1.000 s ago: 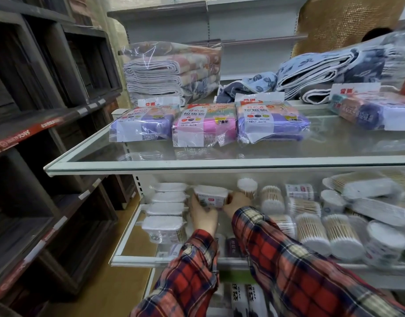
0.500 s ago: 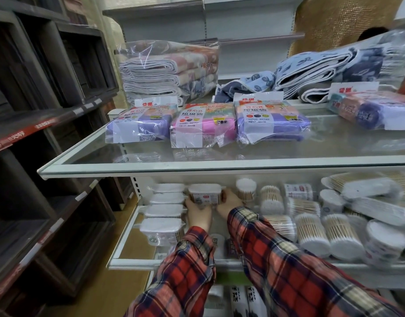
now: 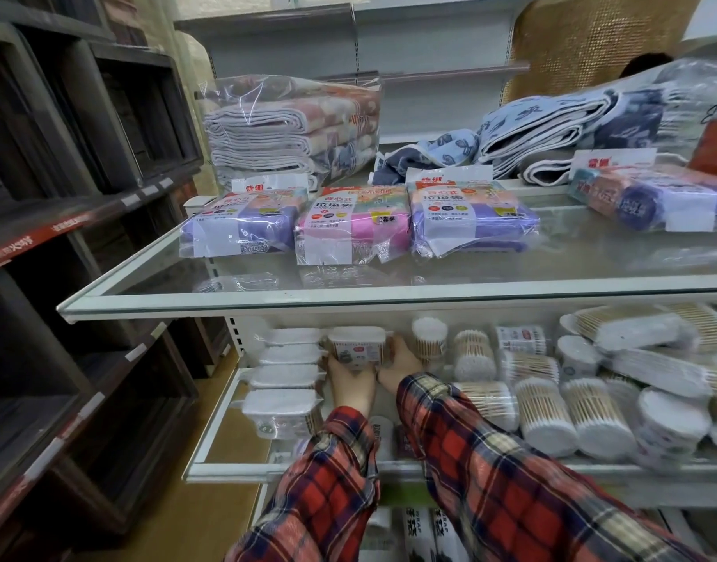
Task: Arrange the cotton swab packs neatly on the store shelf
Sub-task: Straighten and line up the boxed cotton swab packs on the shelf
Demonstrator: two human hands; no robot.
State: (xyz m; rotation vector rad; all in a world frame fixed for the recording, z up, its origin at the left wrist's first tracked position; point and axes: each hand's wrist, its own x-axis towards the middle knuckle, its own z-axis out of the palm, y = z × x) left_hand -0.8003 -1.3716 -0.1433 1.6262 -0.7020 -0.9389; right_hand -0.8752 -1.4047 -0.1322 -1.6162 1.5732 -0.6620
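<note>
Hands are reached deep under the glass shelf (image 3: 267,306), and a rectangular cotton swab box (image 3: 357,346) is held between them at the back of the lower shelf (image 3: 308,466). The left hand (image 3: 351,385) is set against the box's near left corner, its fingers curled up to the underside; the right hand (image 3: 399,365) is curled round the box's right end. Both sleeves are seen in red plaid. How tightly the box is gripped cannot be told, since the fingertips are hidden behind it.

The box is placed just beside a column of matching white-lidded boxes (image 3: 286,377), which is lined up along the lower shelf's left edge, from the back wall toward the front rail. Whether the held box rests on the shelf or is lifted clear of it cannot be told.

To the right of the hands, round swab tubs (image 3: 430,338) are stood upright near the back, and further tubs (image 3: 545,415) are laid on their sides toward the front edge. Flat bagged swabs (image 3: 628,330) are heaped at the lower shelf's right end.

On the glass shelf above, three garbage bag packs (image 3: 353,225) are ranged in a row near its front edge, with a fourth pack (image 3: 648,200) well apart at the right. Folded blankets in clear wrap (image 3: 292,127) are stacked behind them at the back left corner.
</note>
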